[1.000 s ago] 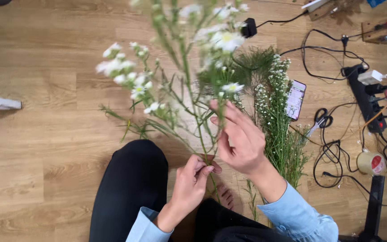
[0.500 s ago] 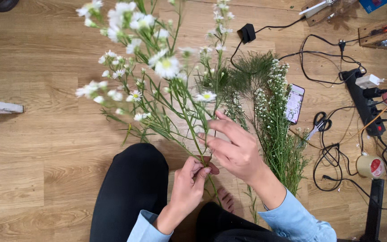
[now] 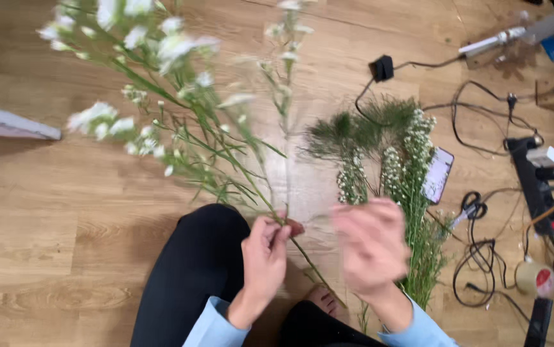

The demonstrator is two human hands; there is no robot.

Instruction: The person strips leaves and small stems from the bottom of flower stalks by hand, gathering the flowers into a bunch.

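My left hand [image 3: 264,257] pinches the stems of a bunch of white small-flowered sprays [image 3: 180,109], which fan up and to the left, blurred. My right hand [image 3: 370,247] hovers just right of the stems, blurred by motion, and holds nothing that I can make out. More green stems with tiny white blossoms [image 3: 399,193] lie on the wooden floor [image 3: 45,225] beside my right hand. My legs in black trousers [image 3: 193,276] are below.
A phone [image 3: 437,175] lies next to the loose greenery. Scissors [image 3: 473,209], black cables [image 3: 476,257], a power strip [image 3: 537,186] and a roll of tape [image 3: 534,277] sit to the right. A white flat object [image 3: 7,122] lies at the left edge.
The bunch has swung up and leftward in my left hand. My right hand has come off the stems and pulled back to the right.
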